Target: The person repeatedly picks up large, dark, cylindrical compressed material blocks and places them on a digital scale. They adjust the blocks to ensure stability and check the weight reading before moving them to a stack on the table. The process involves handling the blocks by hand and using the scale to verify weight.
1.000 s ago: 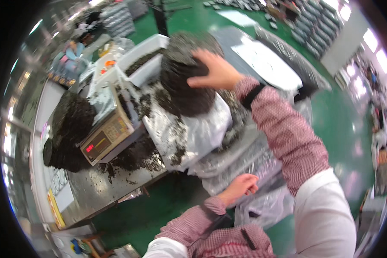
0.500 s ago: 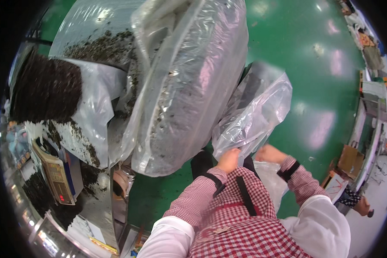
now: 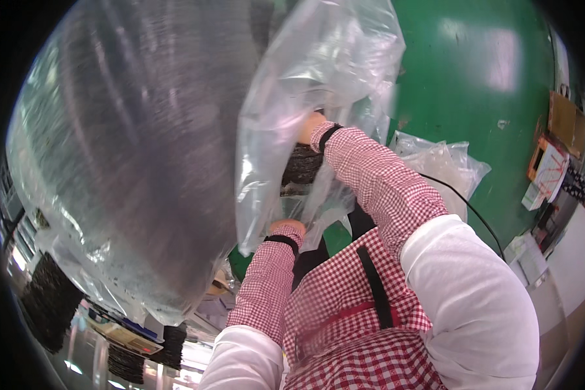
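Hands (image 3: pixel 288 227) have moved apart, the right (image 3: pixel 309 129) stretched farther forward.

No words or numbers can be read here. The scale (image 3: pixel 120 333) looks too small and blurry.

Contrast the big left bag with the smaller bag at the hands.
The big bag looks full; the smaller bag is loose and creased. The big bag spreads wider than the smaller bag. The left hand and right hand are at the smaller bag, not the big bag. Both are clear plastic.
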The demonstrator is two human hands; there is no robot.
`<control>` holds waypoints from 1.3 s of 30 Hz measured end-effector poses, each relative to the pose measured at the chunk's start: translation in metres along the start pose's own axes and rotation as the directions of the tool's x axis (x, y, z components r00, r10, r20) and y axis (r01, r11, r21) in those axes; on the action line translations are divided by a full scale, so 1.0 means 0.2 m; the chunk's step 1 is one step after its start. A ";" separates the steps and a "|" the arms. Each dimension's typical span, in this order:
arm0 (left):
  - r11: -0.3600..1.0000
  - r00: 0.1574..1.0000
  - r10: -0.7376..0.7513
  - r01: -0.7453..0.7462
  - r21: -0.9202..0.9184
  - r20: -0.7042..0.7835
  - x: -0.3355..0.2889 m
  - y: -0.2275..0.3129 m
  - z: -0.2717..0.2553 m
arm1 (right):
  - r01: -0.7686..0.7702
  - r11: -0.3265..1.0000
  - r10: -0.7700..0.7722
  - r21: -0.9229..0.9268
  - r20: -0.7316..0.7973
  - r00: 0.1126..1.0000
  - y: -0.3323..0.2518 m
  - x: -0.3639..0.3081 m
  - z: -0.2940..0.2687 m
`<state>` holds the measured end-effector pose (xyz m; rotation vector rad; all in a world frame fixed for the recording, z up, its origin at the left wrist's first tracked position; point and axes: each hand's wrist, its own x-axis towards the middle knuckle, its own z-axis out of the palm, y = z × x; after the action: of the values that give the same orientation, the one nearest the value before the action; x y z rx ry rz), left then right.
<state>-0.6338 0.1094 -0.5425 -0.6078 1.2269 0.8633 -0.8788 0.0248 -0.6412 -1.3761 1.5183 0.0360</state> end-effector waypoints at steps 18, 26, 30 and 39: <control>-0.608 0.712 0.009 -0.553 -0.569 -0.702 -0.24 0.25 -0.15 | 0.138 0.584 0.030 0.800 -0.191 0.981 -0.09 -0.87 -0.13; -0.533 0.369 0.078 -0.770 -0.351 -0.926 -1.41 0.48 0.00 | 0.029 0.971 0.116 0.236 -0.578 0.808 -0.88 -2.03 -0.76; -0.554 0.197 -0.021 -0.818 -0.153 -0.980 -1.83 0.29 0.13 | 0.220 0.973 -0.126 0.066 -0.650 0.750 -1.25 -2.19 -0.86; -0.370 -0.186 -0.441 -0.854 0.367 -0.878 -2.14 -0.52 0.93 | 0.576 0.799 -0.551 -0.173 -0.594 0.586 -2.28 -2.23 -0.51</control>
<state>-0.4887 0.1000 -0.0874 -1.8945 1.9619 3.3172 -0.6938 0.1228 -0.0305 -1.9022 1.4861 -0.9442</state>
